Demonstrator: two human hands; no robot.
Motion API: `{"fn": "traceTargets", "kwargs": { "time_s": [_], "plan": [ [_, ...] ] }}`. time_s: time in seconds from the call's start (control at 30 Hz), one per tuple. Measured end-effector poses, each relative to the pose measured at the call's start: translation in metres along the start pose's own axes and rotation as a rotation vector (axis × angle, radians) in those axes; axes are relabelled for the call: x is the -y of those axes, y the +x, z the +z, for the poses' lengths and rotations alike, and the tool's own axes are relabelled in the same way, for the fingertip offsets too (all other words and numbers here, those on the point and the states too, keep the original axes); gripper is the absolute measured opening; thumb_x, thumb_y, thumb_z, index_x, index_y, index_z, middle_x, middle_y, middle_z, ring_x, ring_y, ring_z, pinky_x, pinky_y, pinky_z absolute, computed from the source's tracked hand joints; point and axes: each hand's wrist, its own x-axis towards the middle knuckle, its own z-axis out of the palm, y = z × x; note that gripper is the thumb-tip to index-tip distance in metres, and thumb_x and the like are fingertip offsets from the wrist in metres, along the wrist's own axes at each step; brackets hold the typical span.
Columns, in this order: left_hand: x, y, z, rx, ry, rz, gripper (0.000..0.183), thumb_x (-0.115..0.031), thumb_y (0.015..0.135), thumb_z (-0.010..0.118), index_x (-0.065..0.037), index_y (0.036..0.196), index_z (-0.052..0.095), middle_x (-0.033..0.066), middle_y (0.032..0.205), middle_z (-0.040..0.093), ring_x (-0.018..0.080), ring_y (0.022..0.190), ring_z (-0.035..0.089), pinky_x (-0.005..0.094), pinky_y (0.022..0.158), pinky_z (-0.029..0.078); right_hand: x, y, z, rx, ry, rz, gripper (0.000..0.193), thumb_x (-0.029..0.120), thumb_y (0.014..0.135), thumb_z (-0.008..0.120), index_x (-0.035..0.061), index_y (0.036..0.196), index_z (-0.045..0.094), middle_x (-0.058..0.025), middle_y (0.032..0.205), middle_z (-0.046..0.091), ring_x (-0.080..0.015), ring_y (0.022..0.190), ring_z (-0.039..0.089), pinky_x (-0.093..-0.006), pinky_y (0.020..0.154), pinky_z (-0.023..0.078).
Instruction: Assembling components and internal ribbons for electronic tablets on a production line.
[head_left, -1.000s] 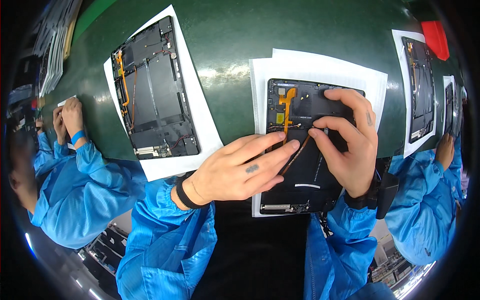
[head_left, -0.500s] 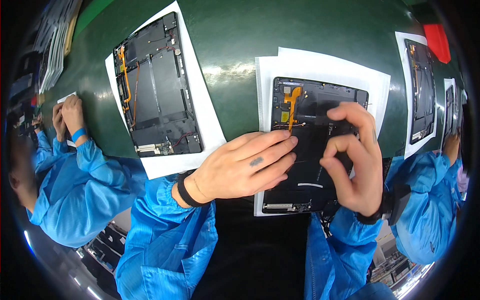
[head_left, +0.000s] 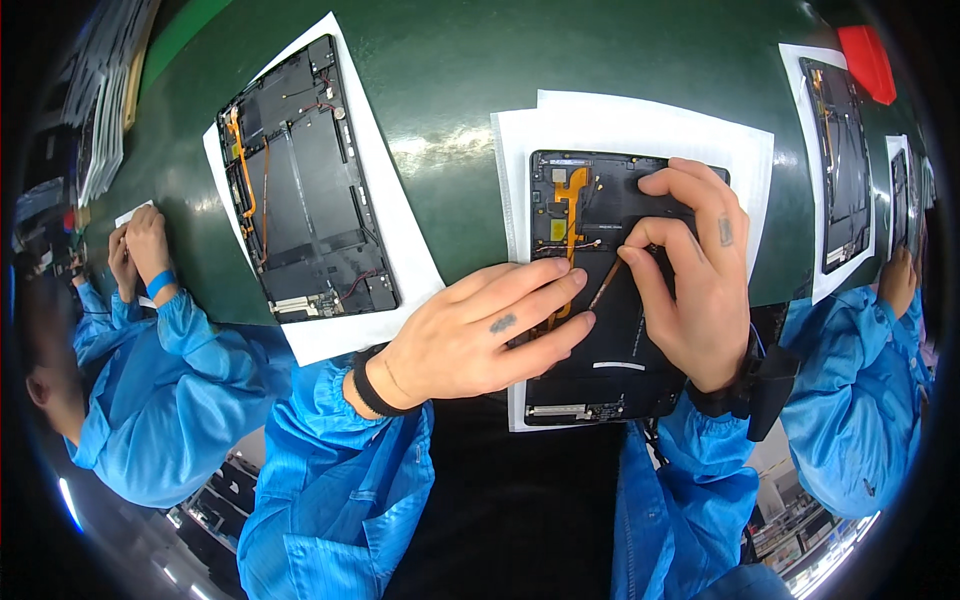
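- Head view: your right hand [head_left: 695,290] has the tips of its thumb and index finger pinched together on the upper end of a thin brown cable [head_left: 606,283]; its other fingers curl above the casing.
- Your left hand [head_left: 465,340] lies palm down, fingers outstretched and slightly apart, their tips on the left part of the casing; its thumb is hidden.
- Between and beneath your hands is the black device casing [head_left: 622,338], with the brown cable slanting down across it toward your left fingertips.
- An orange ribbon cable [head_left: 573,205] runs down the casing's left side, partly under your left fingers, beside a yellow square [head_left: 558,229].
- Below your hands, a short white strip [head_left: 618,366] crosses the casing.
- White sheets [head_left: 650,122] lie under it on the green table [head_left: 460,60].
- To your left, a second casing [head_left: 318,190] rests tilted on its own sheet.
- Farther right stand a third casing [head_left: 840,165] and a red container [head_left: 867,65].
- Far left, a co-worker's hands [head_left: 146,245] are close together.
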Motion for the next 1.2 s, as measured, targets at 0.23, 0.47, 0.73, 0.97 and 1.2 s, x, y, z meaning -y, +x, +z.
{"fn": "traceTargets", "kwargs": {
  "time_s": [0.23, 0.47, 0.73, 0.97, 1.2],
  "plan": [
    [0.0, 0.001, 0.0, -0.002, 0.005, 0.008, 0.042, -0.024, 0.079, 0.086, -0.016, 0.119, 0.078, 0.0108, 0.135, 0.068, 0.0307, 0.128, 0.063, 0.0402, 0.094, 0.06, 0.0, -0.002, 0.002, 0.028, 0.005, 0.016, 0.021, -0.005, 0.082, 0.077, 0.0039, 0.096, 0.065, -0.0146, 0.134, 0.06, -0.0406, 0.139, 0.05, -0.0489, 0.115, 0.038],
    [-0.002, 0.004, 0.001, -0.002, -0.001, -0.009, 0.045, -0.023, 0.077, 0.087, -0.012, 0.12, 0.078, 0.0114, 0.134, 0.067, 0.0306, 0.127, 0.063, 0.0402, 0.095, 0.06, -0.001, -0.004, 0.005, 0.014, 0.019, 0.027, 0.02, -0.005, 0.082, 0.077, 0.0039, 0.096, 0.065, -0.0149, 0.133, 0.059, -0.0404, 0.14, 0.05, -0.0491, 0.115, 0.038],
    [-0.019, 0.022, -0.002, 0.069, 0.093, -0.111, 0.053, -0.025, 0.08, 0.086, -0.009, 0.128, 0.074, 0.0104, 0.128, 0.064, 0.0295, 0.12, 0.062, 0.0399, 0.095, 0.057, -0.003, -0.004, 0.002, 0.009, 0.009, 0.026, 0.019, -0.005, 0.083, 0.077, 0.0027, 0.096, 0.067, -0.0158, 0.134, 0.059, -0.0397, 0.137, 0.053, -0.0468, 0.111, 0.043],
    [-0.024, 0.028, -0.001, 0.092, 0.132, -0.193, 0.063, -0.028, 0.081, 0.086, -0.008, 0.138, 0.068, 0.0109, 0.127, 0.058, 0.0301, 0.116, 0.059, 0.0403, 0.096, 0.055, -0.021, -0.02, -0.015, -0.099, 0.029, 0.046, 0.032, 0.001, 0.077, 0.085, 0.0015, 0.108, 0.076, -0.0163, 0.137, 0.061, -0.0371, 0.13, 0.059, -0.0443, 0.101, 0.05],
    [-0.024, 0.038, 0.002, 0.059, 0.093, -0.228, 0.065, -0.024, 0.084, 0.084, -0.007, 0.144, 0.062, 0.0126, 0.12, 0.055, 0.0303, 0.11, 0.057, 0.0407, 0.095, 0.054, -0.019, -0.022, -0.002, -0.142, 0.069, 0.066, 0.024, 0.0, 0.076, 0.084, 0.0018, 0.099, 0.076, -0.015, 0.136, 0.063, -0.0389, 0.133, 0.057, -0.0471, 0.11, 0.047]
  ]
}}
